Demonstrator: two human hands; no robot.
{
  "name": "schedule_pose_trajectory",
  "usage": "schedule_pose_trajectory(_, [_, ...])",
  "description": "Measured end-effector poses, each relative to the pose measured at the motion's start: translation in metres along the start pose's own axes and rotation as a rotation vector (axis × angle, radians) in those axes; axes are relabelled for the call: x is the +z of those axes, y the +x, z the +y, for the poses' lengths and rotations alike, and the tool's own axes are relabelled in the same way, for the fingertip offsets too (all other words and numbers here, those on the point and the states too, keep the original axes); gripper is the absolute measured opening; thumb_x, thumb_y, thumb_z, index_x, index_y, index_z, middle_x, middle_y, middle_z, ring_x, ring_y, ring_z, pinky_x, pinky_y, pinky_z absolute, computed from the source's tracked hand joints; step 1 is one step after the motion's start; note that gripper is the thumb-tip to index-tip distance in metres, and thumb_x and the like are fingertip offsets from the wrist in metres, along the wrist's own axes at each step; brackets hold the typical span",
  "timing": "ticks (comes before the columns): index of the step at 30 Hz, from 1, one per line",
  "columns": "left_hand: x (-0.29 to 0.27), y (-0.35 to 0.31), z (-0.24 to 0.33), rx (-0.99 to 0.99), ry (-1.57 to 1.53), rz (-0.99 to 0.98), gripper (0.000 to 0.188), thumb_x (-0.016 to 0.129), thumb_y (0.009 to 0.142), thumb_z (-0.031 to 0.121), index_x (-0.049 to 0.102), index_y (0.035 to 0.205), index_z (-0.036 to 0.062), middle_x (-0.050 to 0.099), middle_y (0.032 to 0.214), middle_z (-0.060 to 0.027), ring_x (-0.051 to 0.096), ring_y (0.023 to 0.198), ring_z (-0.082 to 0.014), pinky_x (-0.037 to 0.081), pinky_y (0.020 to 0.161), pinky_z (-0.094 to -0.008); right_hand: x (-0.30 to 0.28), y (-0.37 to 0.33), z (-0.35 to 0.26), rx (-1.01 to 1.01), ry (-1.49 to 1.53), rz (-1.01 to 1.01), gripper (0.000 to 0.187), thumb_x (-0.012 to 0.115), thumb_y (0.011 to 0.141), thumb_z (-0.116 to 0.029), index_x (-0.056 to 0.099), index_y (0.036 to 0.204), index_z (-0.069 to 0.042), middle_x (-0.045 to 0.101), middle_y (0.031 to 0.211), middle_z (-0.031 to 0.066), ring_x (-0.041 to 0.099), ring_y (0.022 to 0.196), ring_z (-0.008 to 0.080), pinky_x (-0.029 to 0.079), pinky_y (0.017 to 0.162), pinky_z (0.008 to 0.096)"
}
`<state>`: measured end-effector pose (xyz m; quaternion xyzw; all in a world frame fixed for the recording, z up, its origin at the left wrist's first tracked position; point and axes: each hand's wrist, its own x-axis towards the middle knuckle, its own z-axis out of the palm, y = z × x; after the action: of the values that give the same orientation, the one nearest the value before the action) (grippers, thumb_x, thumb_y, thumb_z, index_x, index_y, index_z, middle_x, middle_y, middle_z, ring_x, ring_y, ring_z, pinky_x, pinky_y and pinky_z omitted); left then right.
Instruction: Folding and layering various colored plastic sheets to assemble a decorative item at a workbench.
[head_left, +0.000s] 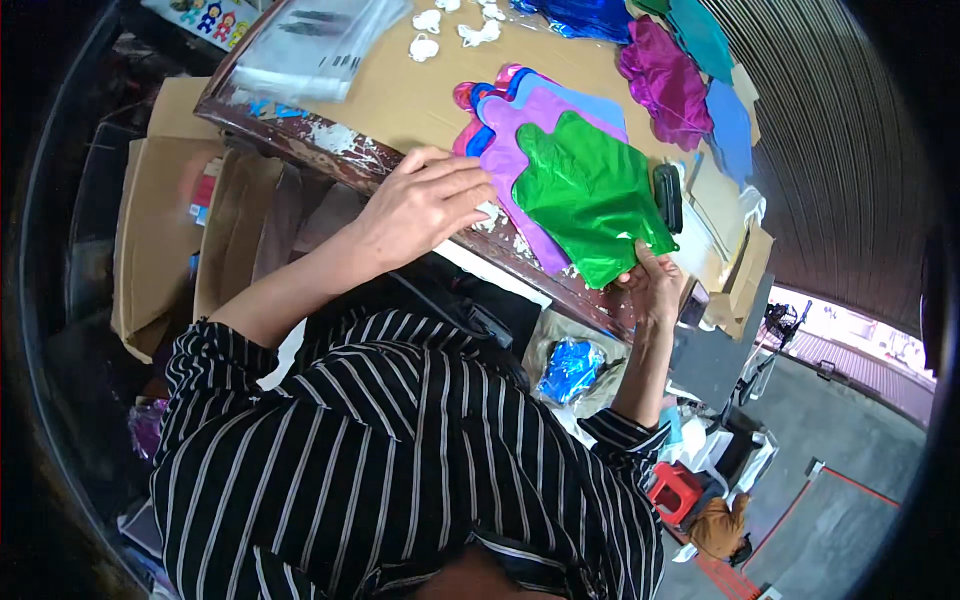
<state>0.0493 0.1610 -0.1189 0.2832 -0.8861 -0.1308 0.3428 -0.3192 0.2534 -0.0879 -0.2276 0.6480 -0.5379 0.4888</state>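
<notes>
A flat, shiny green foil sheet [590, 185] with a scalloped edge, like an uninflated foil balloon, lies over a stack on the table. My right hand [655, 285] pinches its near right corner between thumb and fingers. Beneath it show a matte purple sheet [507, 150], a light blue sheet [590, 108] and pink and dark blue ones, with similar wavy edges. My left hand [430, 200] hovers or rests at the table's front edge beside the purple sheet, its fingers stretched out and nothing visible in them; the thumb is hidden. A black oblong object [668, 198] sits right of the green sheet.
Clear plastic sleeves [300, 55] and several small white pieces [424, 47] lie on the brown table [400, 110]. Magenta [665, 80] and teal [703, 38] foil sheets are at the far right. An open cardboard box [165, 230] stands at left, a red stool [675, 493] on the floor at right.
</notes>
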Motion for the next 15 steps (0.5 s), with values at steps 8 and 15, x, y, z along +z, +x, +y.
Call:
schedule_pose_trajectory(8, [0.012, 0.010, -0.010, -0.093, 0.017, -0.122, 0.041, 0.073, 0.091, 0.036, 0.073, 0.123, 0.0099, 0.068, 0.136, -0.0035, 0.054, 0.138, -0.0214, 0.030, 0.116, -0.0508, 0.024, 0.001, 0.003, 0.015, -0.017, 0.046, 0.010, 0.068, 0.099, -0.007, 0.069, 0.090, -0.003, 0.068, 0.069, 0.0064, 0.062, 0.050, 0.0147, 0.056, 0.050, 0.0312])
schedule_pose_trajectory(15, [0.020, 0.013, -0.019, -0.086, -0.064, -0.177, 0.041, 0.072, 0.092, 0.037, 0.073, 0.124, 0.0108, 0.067, 0.138, -0.0027, 0.053, 0.140, -0.0206, 0.029, 0.117, -0.0506, 0.009, 0.000, 0.012, 0.013, -0.012, 0.058, 0.008, 0.071, 0.097, -0.006, 0.070, 0.090, -0.003, 0.067, 0.069, 0.0043, 0.062, 0.051, 0.0120, 0.058, 0.051, 0.0289])
